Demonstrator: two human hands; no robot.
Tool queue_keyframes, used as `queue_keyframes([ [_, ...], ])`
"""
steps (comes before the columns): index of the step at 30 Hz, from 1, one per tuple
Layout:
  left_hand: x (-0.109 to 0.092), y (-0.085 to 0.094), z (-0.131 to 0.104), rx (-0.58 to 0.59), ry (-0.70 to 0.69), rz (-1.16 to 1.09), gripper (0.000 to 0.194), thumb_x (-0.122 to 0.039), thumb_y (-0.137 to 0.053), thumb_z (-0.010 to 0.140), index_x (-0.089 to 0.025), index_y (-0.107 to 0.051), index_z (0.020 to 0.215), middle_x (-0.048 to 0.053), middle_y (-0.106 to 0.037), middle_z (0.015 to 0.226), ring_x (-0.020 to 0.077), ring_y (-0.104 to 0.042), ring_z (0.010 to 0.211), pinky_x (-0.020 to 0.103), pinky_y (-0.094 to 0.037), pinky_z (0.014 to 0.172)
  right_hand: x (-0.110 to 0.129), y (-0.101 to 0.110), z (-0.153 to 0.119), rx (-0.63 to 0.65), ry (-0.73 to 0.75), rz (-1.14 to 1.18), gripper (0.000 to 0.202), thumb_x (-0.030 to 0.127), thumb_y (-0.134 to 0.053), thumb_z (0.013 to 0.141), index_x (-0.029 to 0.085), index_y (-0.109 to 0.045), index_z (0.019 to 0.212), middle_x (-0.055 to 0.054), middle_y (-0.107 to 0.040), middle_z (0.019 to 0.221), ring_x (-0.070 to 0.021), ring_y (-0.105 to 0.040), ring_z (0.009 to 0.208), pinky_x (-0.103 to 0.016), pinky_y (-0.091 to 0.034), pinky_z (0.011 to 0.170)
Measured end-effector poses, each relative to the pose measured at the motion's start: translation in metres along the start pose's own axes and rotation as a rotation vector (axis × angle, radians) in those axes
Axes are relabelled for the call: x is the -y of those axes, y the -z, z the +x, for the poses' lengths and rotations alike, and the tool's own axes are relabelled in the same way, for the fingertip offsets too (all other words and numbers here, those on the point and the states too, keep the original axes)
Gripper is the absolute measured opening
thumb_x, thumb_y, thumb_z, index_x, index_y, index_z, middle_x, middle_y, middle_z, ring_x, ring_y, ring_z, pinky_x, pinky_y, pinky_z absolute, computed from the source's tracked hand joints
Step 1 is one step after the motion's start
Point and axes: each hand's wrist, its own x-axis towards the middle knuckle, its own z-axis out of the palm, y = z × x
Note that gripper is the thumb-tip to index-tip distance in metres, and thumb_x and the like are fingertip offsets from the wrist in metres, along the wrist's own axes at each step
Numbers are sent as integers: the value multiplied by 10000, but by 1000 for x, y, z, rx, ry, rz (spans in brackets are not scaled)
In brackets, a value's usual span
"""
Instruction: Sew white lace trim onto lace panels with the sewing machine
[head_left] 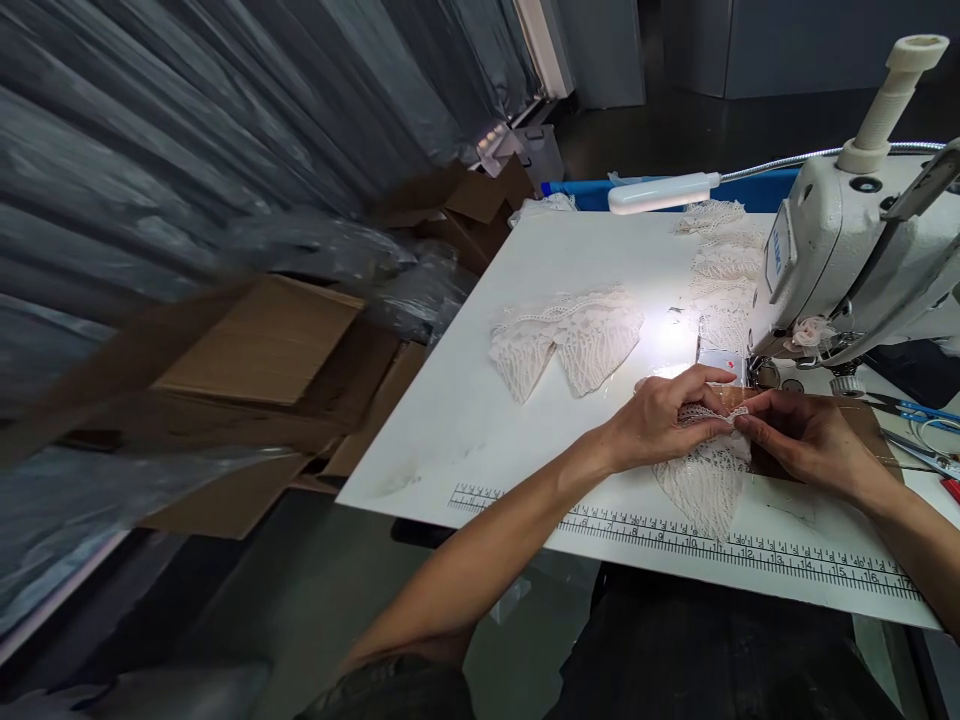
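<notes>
A white lace piece [705, 492] hangs from my fingers over the table, just in front of the sewing machine's [817, 240] needle area. My left hand [667, 415] pinches its upper edge between thumb and fingers. From the right, my right hand [806, 440] pinches the same edge, with the fingertips of both hands almost meeting. Part of the lace is hidden under my left hand. Another lace piece [566, 335], with two pointed lobes, lies flat to the left. More lace pieces [724, 260] lie in a row behind the needle area.
A white table [435, 440] carries a printed ruler [690, 540] along its front edge. Scissors [919, 450] and blue-handled snips [926, 412] lie at the right. A lamp [664, 193] reaches over the back. Cardboard boxes [262, 340] and plastic wrap stand left of the table.
</notes>
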Motion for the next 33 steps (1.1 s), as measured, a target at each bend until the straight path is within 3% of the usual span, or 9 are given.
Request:
queue_keyframes([
  [11,-1,-5,0,-59,28,-132,468,-346,-754,841,-160,-565,1227,61,-762,958,173,-733,901,349,-602,865,-4,-2,0,-29,-17,0,448,634,-616,887,195,-704,903,3,-586,636,-117,-462,536,-262,-376,473],
  [17,-4,-10,1,-116,85,-176,373,-328,-707,885,-158,-588,1195,45,-757,912,152,-733,825,326,-611,809,-2,3,1,-42,26,-114,459,626,-570,912,194,-714,968,-19,-650,675,-137,-532,535,-274,-434,477],
  [19,-2,-10,3,-132,97,-149,352,-295,-706,887,-168,-589,1194,35,-758,905,147,-731,830,317,-607,808,2,10,-2,-67,81,-265,386,546,-550,943,206,-712,1029,-39,-702,751,-161,-603,582,-291,-488,522],
  [22,3,-9,8,-142,92,-58,336,-234,-707,882,-177,-592,1193,25,-763,900,141,-726,826,301,-598,778,9,17,-11,-100,292,-547,270,350,-491,977,223,-707,1077,-78,-745,949,-219,-701,791,-358,-572,713],
  [26,13,-11,15,-155,69,134,327,-202,-732,864,-180,-600,1162,2,-768,854,151,-723,811,359,-571,839,6,14,-26,-38,588,-763,308,185,-426,991,179,-687,1154,-125,-708,1161,-258,-666,1068,-433,-569,894],
  [29,17,-15,17,-160,12,291,312,-202,-729,870,-184,-597,1152,-10,-769,832,166,-721,828,420,-523,924,-3,5,-33,2,649,-877,328,129,-437,973,167,-665,1206,-116,-712,1173,-281,-632,1111,-491,-559,899],
  [33,17,-18,17,-162,-60,498,269,-255,-675,909,-193,-592,1157,31,-760,953,194,-697,886,403,-505,856,-11,-3,-37,-47,627,-920,341,124,-452,963,149,-649,1240,-126,-715,1182,-305,-612,1122,-505,-547,862],
])
